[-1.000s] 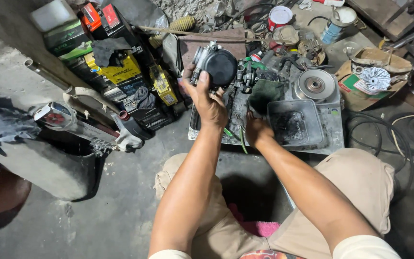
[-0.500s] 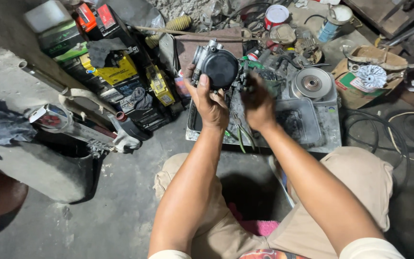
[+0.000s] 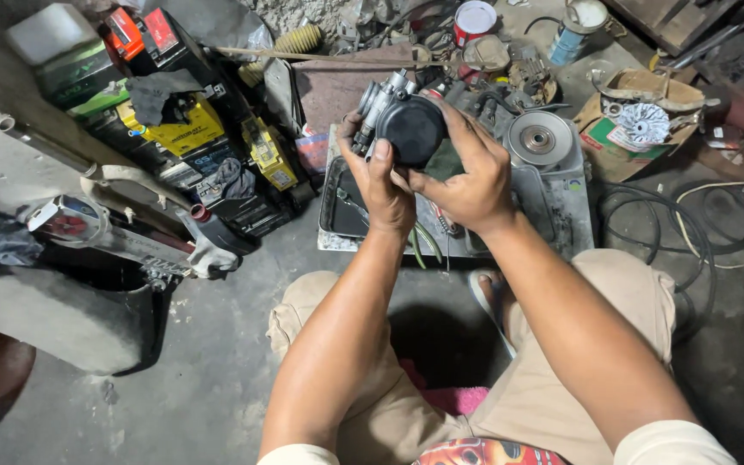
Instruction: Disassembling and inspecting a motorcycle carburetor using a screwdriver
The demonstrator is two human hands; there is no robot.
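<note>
Left hand (image 3: pixel 385 185) and right hand (image 3: pixel 467 185) both gripping black round engine part (image 3: pixel 411 129), held up over dirty metal tray (image 3: pixel 561 215). Metal disc (image 3: pixel 540 139) behind, yellow boxes (image 3: pixel 184 129) left, black cables (image 3: pixel 716 232) right. Grey concrete floor (image 3: pixel 217 370), messy workshop.

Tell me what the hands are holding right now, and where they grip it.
Both hold one small engine part with a round black cap. The left hand grips its left side and underside, the right hand its right side.

Dim soft daylight, sharp focus, wide-angle bending at edges
</note>
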